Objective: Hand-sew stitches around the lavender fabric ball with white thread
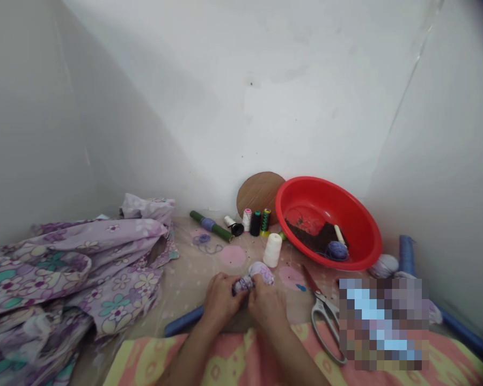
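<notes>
Both hands meet at the middle front of the table around a small bundle of floral cloth [261,272]. Its far end is a pale, rounded lump with purple flowers, while the nearer part is darker and gathered. My left hand [222,296] is closed around the gathered part. With fingers closed, my right hand [269,304] grips the bundle just below the rounded end. My fingers hide much of the gathered section. A white thread cone [272,250] stands just beyond the bundle. Under my left forearm lies a blue tube [184,320].
Floral fabric [121,289] is heaped at left. Scissors [325,316] lie at right. A tilted red basin [370,236] holds dark material and a purple yarn ball [337,251]. Thread spools [255,223] and a green stick [222,231] are near the wall. A blurred patch covers the lower right.
</notes>
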Demonstrator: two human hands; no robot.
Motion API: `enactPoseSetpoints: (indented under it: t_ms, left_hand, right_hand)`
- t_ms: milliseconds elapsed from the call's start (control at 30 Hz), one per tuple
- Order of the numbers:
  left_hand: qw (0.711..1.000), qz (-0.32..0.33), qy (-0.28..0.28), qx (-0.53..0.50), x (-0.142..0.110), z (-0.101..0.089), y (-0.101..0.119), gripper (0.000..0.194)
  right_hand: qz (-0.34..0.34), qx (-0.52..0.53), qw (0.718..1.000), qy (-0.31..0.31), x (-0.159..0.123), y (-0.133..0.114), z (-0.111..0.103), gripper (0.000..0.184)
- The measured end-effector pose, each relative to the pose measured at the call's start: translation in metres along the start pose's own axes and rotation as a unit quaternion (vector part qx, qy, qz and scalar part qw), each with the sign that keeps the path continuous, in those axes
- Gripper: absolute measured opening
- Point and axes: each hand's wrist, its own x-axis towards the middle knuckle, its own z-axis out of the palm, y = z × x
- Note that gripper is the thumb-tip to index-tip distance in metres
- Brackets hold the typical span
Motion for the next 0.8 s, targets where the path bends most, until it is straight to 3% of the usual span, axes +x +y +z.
enactPoseSetpoints:
  t_ms: [200,600,733,800]
  left_hand:
    - [1.0,0.019,0.002,0.025,-0.002,-0.001,0.004,0.036]
    - [0.999,0.02,0.027,0.028,-0.006,0.004,0.008,0.026]
    - [0.999,0.018,0.021,0.025,-0.007,0.001,0.013,0.027]
    - [1.0,0.006,0.012,0.026,-0.008,-0.001,0.015,0.03]
  right_hand:
    - [-0.084,-0.01,0.982,0.168,0.002,0.009,-0.006,0.018]
    - [-0.113,0.024,0.982,0.149,0.013,0.008,0.006,0.019]
    - [-0.091,0.121,0.976,0.156,0.019,0.01,0.009,0.015]
    - [-0.081,0.199,0.959,0.187,0.023,0.013,0.008,0.015]
